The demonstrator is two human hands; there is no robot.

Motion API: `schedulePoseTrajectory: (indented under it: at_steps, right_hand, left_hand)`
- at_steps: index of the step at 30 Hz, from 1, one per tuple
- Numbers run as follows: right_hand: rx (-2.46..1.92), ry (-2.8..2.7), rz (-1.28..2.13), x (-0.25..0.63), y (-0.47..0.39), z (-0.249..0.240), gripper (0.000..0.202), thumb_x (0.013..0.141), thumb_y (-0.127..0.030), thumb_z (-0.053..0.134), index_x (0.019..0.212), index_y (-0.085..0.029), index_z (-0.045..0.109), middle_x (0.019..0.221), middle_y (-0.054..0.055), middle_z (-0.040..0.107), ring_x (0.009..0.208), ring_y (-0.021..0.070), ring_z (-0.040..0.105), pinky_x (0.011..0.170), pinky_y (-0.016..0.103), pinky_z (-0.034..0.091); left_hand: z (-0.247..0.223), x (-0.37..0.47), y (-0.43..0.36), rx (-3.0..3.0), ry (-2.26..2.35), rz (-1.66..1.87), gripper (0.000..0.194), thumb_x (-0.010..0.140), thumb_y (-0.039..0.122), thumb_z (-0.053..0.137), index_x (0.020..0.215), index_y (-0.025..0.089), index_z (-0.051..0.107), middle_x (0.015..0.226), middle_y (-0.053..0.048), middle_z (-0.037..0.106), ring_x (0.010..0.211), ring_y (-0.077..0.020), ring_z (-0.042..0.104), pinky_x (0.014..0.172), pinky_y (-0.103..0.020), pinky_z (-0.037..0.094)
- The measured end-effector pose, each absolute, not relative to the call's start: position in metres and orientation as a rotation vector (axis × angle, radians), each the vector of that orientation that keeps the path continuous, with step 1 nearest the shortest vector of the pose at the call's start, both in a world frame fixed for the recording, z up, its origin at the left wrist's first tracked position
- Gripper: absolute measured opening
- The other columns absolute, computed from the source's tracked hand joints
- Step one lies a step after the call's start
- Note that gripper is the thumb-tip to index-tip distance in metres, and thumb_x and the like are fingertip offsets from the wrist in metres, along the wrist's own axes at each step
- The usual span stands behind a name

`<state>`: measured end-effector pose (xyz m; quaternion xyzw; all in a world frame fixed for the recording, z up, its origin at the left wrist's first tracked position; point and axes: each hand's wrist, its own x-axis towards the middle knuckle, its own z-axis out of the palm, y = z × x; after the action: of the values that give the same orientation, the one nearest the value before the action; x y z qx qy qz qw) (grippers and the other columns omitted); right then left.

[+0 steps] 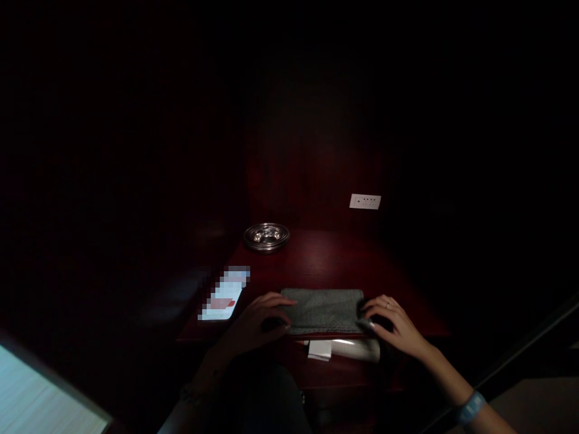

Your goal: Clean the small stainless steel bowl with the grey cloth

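A grey woven cloth (326,308), folded into a flat rectangle, lies along the front edge of a dark red table. At its left end is my left hand (266,316), fingers stretched out, with the fingertips and thumb touching the cloth and a gap between them. My right hand (392,322), wearing a ring, curls at the other end. Its thumb and fingers close around the cloth's right front corner, which looks slightly raised. Shadow hides part of the grip.
Stacked shiny metal dishes (266,237) stand at the table's back left. A lit phone (224,298), partly pixelated, lies left of the cloth. Below the tabletop, a shelf holds a white folded paper (319,349) and a pale roll (355,349). A white socket panel (365,201) is on the back wall.
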<state>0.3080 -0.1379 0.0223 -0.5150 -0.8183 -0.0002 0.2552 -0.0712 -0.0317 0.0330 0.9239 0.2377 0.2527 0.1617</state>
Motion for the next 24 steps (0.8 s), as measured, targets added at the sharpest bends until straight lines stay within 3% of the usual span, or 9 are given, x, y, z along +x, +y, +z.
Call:
schedulePoseTrajectory:
  at_steps: [3,5,8,10,16,24]
  right_hand:
    - [-1.492,-2.044,-0.073,0.282,-0.127,0.022,0.042,0.099,-0.046,0.031,0.121,-0.028,0.062,0.135,0.006,0.057,0.125,0.0252,0.051,0.104,0.045,0.038]
    - [-1.574,-1.996,-0.152,0.253,-0.115,0.018,0.053,0.098,-0.048,0.031,0.144,-0.025,0.041,0.151,0.008,0.039,0.139,0.0273,0.034,0.113,0.048,0.029]
    - [-1.632,-2.040,-0.154,0.212,-0.098,0.003,0.061,0.100,-0.046,0.022,0.154,-0.020,0.015,0.159,0.007,0.019,0.147,0.0256,0.018,0.118,0.048,0.020]
    - [-1.665,-2.080,-0.115,0.195,-0.090,-0.010,0.060,0.100,-0.045,0.017,0.154,-0.021,0.014,0.159,0.005,0.015,0.147,0.0244,0.016,0.119,0.047,0.019]
    - [-1.796,-2.123,0.004,0.196,-0.083,-0.026,0.060,0.100,-0.046,0.011,0.151,-0.018,0.025,0.156,0.006,0.025,0.146,0.0218,0.021,0.119,0.046,0.019]
    - [-1.916,-2.152,0.058,0.223,-0.062,-0.014,0.056,0.100,-0.042,0.015,0.152,-0.021,0.020,0.158,0.000,0.020,0.147,0.0182,0.016,0.120,0.044,0.015]
  left_hand:
    - [0.032,-0.041,-0.027,2.640,0.862,0.879,0.035,0.096,0.040,0.038,0.114,0.028,0.065,0.144,-0.001,0.050,0.133,-0.0201,0.043,0.113,-0.039,0.033]
    - [0.024,-0.010,-0.027,2.710,1.043,0.905,0.046,0.096,0.041,0.035,0.137,0.024,0.050,0.150,-0.006,0.042,0.140,-0.0241,0.033,0.117,-0.046,0.024]
    - [0.005,0.031,-0.033,2.799,1.194,0.787,0.054,0.095,0.037,0.034,0.146,0.017,0.038,0.155,-0.009,0.033,0.145,-0.0271,0.023,0.119,-0.048,0.019]
    - [-0.009,0.044,-0.038,2.794,1.241,0.699,0.055,0.094,0.033,0.033,0.147,0.018,0.037,0.155,-0.008,0.033,0.146,-0.0274,0.023,0.119,-0.048,0.021]
    - [-0.026,0.041,-0.036,2.759,1.316,0.629,0.053,0.094,0.038,0.034,0.144,0.022,0.042,0.153,-0.007,0.037,0.144,-0.0286,0.027,0.116,-0.051,0.027]
    - [-0.018,0.037,0.002,2.869,1.294,0.617,0.056,0.093,0.049,0.039,0.141,0.021,0.046,0.150,-0.010,0.040,0.140,-0.0273,0.035,0.111,-0.048,0.035]
